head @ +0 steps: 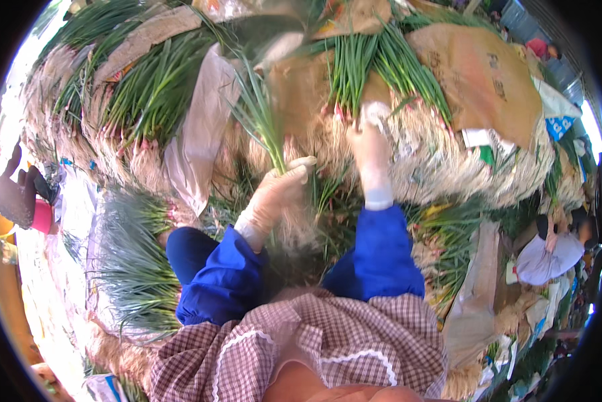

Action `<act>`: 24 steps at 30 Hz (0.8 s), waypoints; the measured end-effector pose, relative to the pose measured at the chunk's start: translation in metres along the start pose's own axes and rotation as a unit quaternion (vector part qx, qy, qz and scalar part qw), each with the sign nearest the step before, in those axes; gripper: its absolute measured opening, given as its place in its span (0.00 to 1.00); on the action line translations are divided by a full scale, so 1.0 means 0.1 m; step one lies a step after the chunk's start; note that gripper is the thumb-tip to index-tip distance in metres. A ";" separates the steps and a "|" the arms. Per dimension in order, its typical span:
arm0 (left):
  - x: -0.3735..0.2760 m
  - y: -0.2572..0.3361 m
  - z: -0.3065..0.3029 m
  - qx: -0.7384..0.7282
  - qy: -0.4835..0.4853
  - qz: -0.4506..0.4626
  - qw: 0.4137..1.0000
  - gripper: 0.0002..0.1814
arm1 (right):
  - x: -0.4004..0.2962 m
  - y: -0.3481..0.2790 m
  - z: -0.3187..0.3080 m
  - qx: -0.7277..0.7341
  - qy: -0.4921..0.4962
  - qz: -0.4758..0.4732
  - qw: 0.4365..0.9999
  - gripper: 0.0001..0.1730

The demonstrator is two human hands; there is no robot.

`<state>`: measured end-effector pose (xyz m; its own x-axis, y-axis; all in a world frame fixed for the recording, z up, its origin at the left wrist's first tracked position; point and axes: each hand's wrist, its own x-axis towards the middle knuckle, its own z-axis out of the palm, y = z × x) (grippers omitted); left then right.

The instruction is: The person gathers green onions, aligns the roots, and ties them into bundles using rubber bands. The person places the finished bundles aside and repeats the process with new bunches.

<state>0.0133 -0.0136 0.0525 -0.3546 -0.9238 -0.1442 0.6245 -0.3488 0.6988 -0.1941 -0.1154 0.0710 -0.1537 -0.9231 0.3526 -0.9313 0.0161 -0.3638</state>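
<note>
My left hand (271,198), in a pale glove, is closed around a small bunch of spring onions (267,131). Their green leaves point up and away, and their stringy roots (297,226) hang blurred below the fist. My right hand (370,151), gloved too, reaches forward to the long heap. Its fingertips meet the root end of a green bunch (352,75) with pinkish bulbs. Whether they grip any stalk is hidden by the fingers. A second bunch (409,70) slants down to the right beside it.
A long heap of spring onions with matted pale roots (446,161) spans the front, partly under brown sacking (482,80) and a pale sheet (205,120). More spring onions (135,266) lie at my left. A dark-gloved hand (17,196) shows far left; another person (552,251) is at right.
</note>
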 end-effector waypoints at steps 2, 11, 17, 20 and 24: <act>0.14 0.05 -0.05 0.007 0.000 -0.029 1.000 0.22 | -0.42 -0.32 -0.23 0.051 -0.053 -0.041 0.996 0.19; 0.06 -0.43 -0.09 0.116 0.142 -0.019 0.983 0.13 | -0.90 -0.31 0.31 0.241 -0.020 -0.118 0.963 0.19; 0.01 -0.30 0.10 0.006 0.151 0.125 0.981 0.14 | -0.03 -0.19 0.37 0.187 0.123 0.037 0.974 0.20; 0.15 -0.39 -0.07 -0.116 0.114 0.095 0.982 0.11 | 0.18 -0.08 0.80 0.113 0.028 -0.029 0.993 0.26; 0.03 -0.37 -0.44 -0.127 0.058 0.059 0.988 0.12 | 0.41 0.50 0.07 0.016 -0.075 -0.007 0.997 0.24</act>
<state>0.0198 -0.0102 -0.0043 -0.1948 -0.9674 -0.1620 0.8165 -0.2514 0.5197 -0.2451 -0.1556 0.0612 -0.0875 -0.9703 0.2254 -0.9214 -0.0072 -0.3887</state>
